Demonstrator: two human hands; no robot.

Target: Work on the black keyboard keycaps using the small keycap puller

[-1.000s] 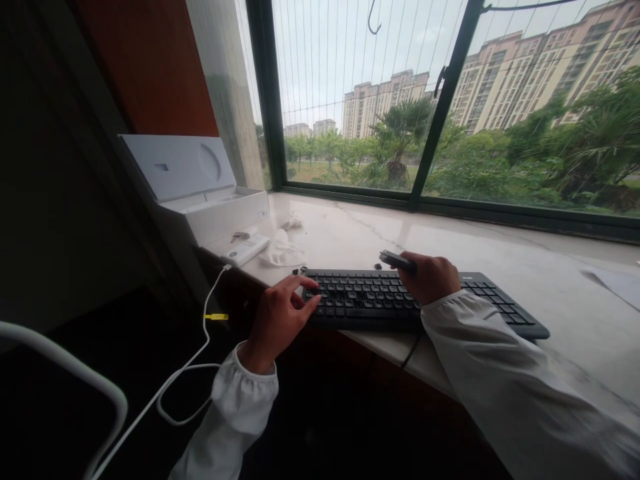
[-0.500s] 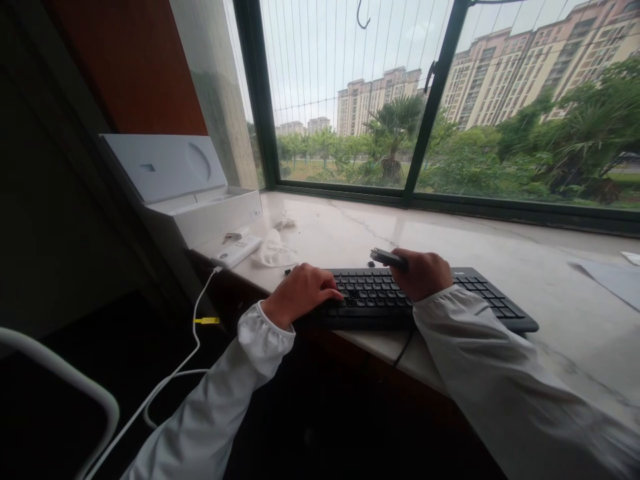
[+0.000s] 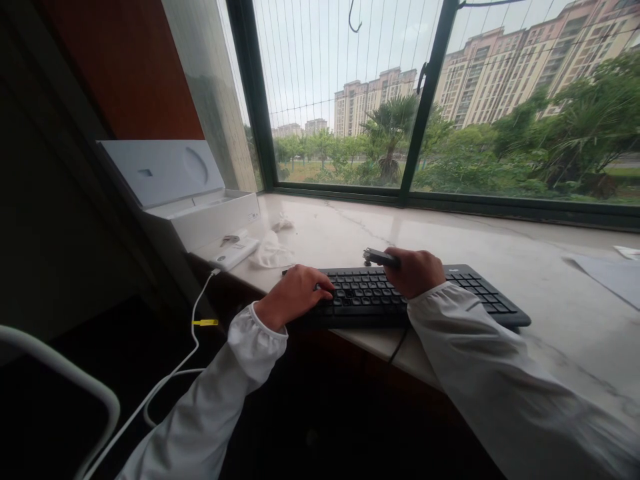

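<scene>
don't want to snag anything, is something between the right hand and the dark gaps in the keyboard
Nothing visible blocks the right hand: between its dark tool and the gaps lie only flat keyboard keys.

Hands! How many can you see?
2. The left hand is at the left part of the black keyboard; the right hand is above its middle-right part, gripping a dark tool.

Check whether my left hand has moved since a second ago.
Yes. Judged against the keyboard, your left hand has moved to the right, farther over the keys, and now covers much of the left end that it left in view then.
</scene>
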